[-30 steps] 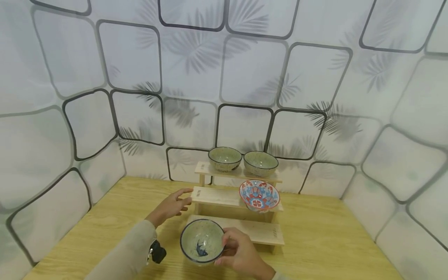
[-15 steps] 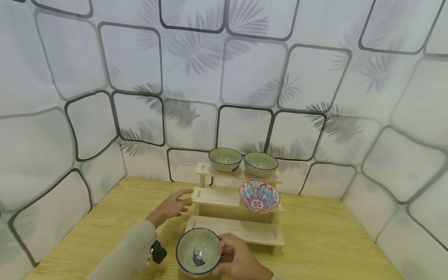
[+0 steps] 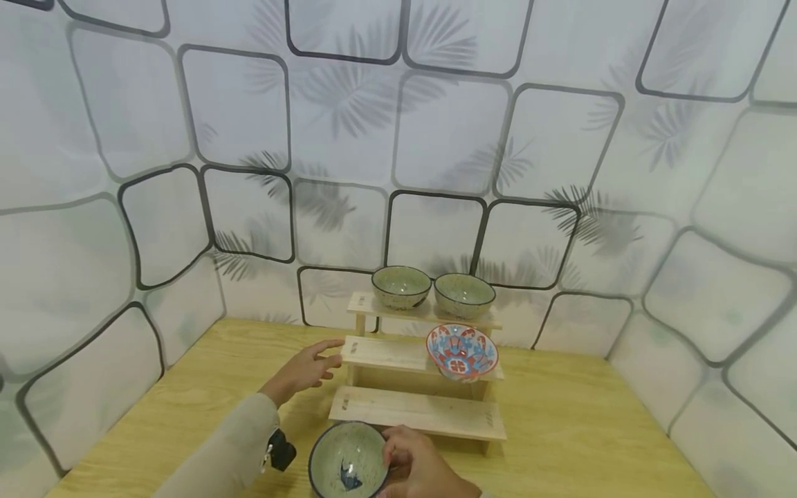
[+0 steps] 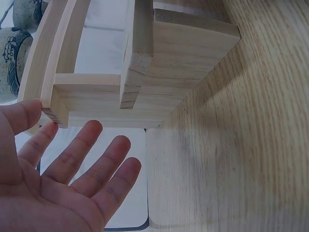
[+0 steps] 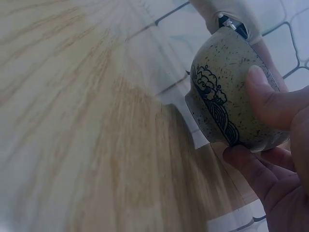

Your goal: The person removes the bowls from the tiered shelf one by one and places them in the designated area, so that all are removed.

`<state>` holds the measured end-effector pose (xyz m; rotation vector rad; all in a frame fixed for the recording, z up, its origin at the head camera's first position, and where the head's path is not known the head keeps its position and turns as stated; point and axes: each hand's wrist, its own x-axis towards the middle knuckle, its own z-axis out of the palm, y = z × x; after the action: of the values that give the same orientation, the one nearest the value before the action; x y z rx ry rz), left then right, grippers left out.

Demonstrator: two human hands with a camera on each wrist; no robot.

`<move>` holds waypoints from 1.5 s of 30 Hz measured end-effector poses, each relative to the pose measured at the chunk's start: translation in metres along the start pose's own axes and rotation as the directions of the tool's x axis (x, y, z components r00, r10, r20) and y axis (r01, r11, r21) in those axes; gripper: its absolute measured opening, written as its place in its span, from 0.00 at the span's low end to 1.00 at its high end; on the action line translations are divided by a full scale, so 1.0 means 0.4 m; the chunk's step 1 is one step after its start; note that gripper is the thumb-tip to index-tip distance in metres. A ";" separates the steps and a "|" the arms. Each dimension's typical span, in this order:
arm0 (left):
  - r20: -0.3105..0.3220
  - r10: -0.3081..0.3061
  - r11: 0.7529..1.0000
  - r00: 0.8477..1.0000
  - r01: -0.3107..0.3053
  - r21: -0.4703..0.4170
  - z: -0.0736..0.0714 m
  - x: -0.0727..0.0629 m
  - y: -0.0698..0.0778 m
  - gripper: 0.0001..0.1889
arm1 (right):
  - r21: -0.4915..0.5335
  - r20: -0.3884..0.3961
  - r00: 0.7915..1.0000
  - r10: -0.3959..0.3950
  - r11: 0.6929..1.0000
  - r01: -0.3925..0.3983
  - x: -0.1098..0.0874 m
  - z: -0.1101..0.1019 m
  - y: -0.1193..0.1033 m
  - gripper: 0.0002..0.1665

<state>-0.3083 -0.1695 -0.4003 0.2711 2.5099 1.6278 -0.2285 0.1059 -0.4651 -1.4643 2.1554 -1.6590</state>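
Note:
A speckled green bowl (image 3: 349,456) with a dark blue rim and a blue fish inside is at the bottom of the head view. My right hand (image 3: 420,465) grips its right side. In the right wrist view, my thumb lies on the outer wall of the bowl (image 5: 224,92), beside a blue wave pattern, with fingers at the opposite side. My left hand (image 3: 305,370) has its fingers extended at the left end of the wooden three-step rack (image 3: 386,351). In the left wrist view, thumb and index fingertips meet the end of the middle board (image 4: 63,63).
Two similar green bowls (image 3: 401,287) stand on the top step. A red-and-blue patterned bowl (image 3: 462,351) sits at the right of the middle step. The lowest step (image 3: 417,409) is bare wood. Patterned cloth walls (image 3: 349,138) surround the wooden table (image 3: 579,415).
The right hand has brought the green bowl down and slightly left in the head view, away from the lowest step. The left hand has stayed at the rack.

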 end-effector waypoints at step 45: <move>0.000 -0.010 1.000 1.000 0.010 -0.013 0.005 -0.001 -0.002 0.27 | 0.035 0.008 0.989 0.146 0.989 -0.146 -0.008 -0.049 -0.061 0.20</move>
<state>-0.3076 -0.1681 -0.4016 0.2568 2.4956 1.6404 -0.2221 0.1228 -0.4395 -1.2668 2.1603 -1.6328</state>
